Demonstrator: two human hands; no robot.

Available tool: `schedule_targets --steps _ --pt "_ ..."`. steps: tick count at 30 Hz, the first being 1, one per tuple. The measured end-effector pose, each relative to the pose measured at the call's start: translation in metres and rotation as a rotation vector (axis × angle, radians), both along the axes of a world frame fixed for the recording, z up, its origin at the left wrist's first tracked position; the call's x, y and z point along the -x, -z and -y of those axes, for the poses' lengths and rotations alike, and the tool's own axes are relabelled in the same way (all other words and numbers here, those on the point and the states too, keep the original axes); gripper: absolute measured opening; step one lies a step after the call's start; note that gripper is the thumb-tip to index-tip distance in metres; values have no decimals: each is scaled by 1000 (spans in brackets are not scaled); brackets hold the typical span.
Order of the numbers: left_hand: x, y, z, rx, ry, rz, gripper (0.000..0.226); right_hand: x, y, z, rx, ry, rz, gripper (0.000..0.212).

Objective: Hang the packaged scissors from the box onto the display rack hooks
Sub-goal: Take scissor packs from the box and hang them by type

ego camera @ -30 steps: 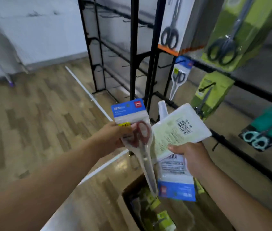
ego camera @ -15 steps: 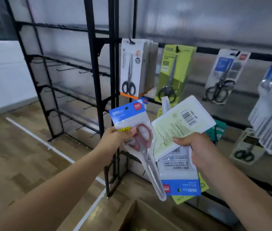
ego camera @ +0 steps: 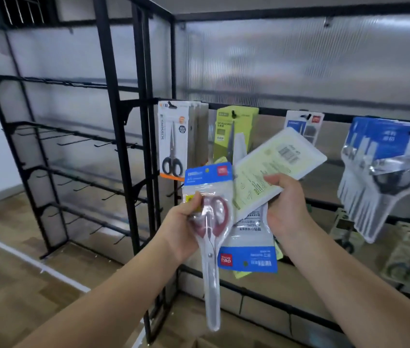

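Your left hand pinches a clear pack of red-handled scissors at the handle end, thumb on the front and fingers curled behind it; its blue header card points up and the blade tip hangs down. Your right hand grips a fanned bundle of packs, thumb across the front: a pale green-backed pack with a barcode tilts up to the right, and a blue-headed pack hangs upside down beneath it, back side toward you. The two hands are close together in front of the black display rack, with no pack yet on a hook.

Behind your hands, packs already hang from the rack's upper rail: a white-and-orange scissors pack, a lime green scissors pack just right of it, a small blue-and-white pack farther right, and a thick row of blue-headed packs at the far right. The rack bay to the left carries rows of bare hooks. Wood-pattern flooring lies below.
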State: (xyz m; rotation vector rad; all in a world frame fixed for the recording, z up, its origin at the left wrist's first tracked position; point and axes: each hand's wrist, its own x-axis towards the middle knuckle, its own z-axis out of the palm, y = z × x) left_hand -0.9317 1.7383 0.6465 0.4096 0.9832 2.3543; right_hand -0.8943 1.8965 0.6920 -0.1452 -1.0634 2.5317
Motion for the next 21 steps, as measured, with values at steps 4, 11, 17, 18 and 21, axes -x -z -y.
schedule_targets --steps 4,11,17,18,21 --pt "3 1 4 -6 11 16 34 9 1 9 -42 -13 32 23" --pt "3 -4 8 -89 -6 51 33 13 7 14 -345 -225 202 42" --pt "-4 -12 0 16 -136 18 59 17 7 16 -176 14 213 30" --pt "-5 -13 -2 20 -158 20 59 17 6 16 -128 45 208 26" --pt "-8 -14 -9 30 -238 81 39 16 3 15 -47 111 216 7"
